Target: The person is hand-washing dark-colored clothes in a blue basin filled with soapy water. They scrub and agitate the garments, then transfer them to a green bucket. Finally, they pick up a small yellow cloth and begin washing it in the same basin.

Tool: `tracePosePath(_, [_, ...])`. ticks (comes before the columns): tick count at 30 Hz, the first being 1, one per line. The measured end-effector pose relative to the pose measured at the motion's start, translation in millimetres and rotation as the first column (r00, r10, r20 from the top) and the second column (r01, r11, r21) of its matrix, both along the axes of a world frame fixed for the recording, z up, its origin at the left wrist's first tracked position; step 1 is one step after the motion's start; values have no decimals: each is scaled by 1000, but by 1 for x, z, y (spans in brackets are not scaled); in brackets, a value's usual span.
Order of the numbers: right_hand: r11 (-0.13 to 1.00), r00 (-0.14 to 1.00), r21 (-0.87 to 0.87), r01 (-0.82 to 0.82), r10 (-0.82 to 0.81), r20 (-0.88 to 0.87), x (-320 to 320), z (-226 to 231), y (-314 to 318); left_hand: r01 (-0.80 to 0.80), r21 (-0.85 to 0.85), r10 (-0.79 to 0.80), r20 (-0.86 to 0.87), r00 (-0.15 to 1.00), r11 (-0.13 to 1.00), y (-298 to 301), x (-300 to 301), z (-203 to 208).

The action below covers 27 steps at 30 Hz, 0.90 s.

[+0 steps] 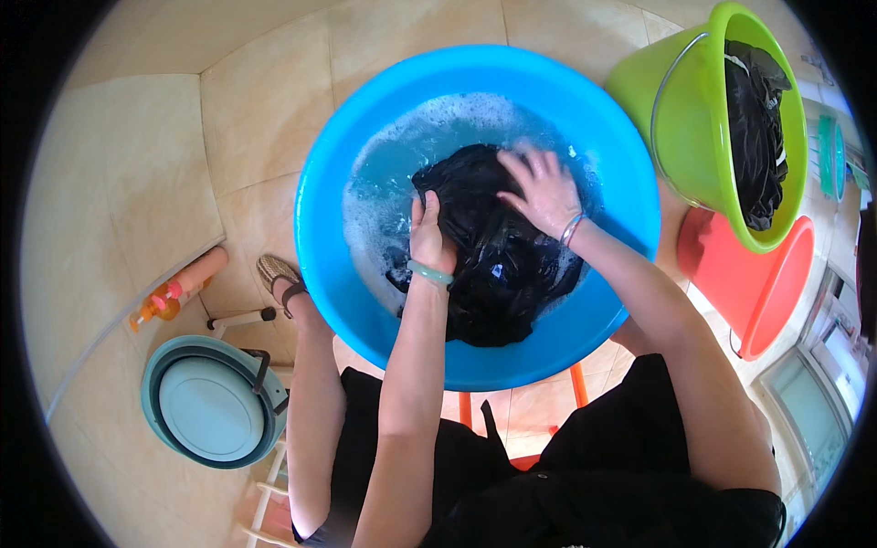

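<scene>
A wet black garment (493, 274) lies bunched in soapy water inside a large blue basin (320, 265). My left hand (431, 239), with a pale green bangle at its wrist, holds the garment's left side, some of its fingers hidden against the cloth. Over the upper right of the garment is my right hand (545, 194), slightly blurred, its fingers spread and a thin bracelet on the wrist. White suds (475, 108) float around the cloth, mostly along the far and left sides.
A green bucket (676, 110) with dark clothes (756, 137) stands at the far right, beside a red bucket (731, 274). At left are a grey-green lidded container (210, 408) and some bottles (187, 279) by the wall. Orange legs (578, 385) show below the basin.
</scene>
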State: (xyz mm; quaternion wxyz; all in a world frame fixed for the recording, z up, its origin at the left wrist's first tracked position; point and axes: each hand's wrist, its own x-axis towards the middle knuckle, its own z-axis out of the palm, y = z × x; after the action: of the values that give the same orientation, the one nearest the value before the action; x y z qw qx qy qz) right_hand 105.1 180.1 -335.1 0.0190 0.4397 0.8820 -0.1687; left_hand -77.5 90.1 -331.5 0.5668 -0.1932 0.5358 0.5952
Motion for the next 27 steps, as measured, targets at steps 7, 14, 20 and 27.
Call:
tracePosePath(7, [897, 919, -213, 388, -393, 19, -26, -21, 16, 26, 310, -90, 194, 977, 950, 4, 12, -8])
tracePosePath(14, [969, 868, 27, -244, 231, -440, -51, 104, -40, 63, 360, -166, 263, 951, 931, 16, -1, 43])
tracePosePath(20, [938, 773, 69, -339, 319, -548, -60, 140, -76, 7, 419, -156, 324, 933, 908, 9, 15, 65])
tracePosePath(27, [984, 638, 123, -130, 178, -749, -90, 136, -56, -48, 285, -12, 205, 979, 957, -3, 17, 62])
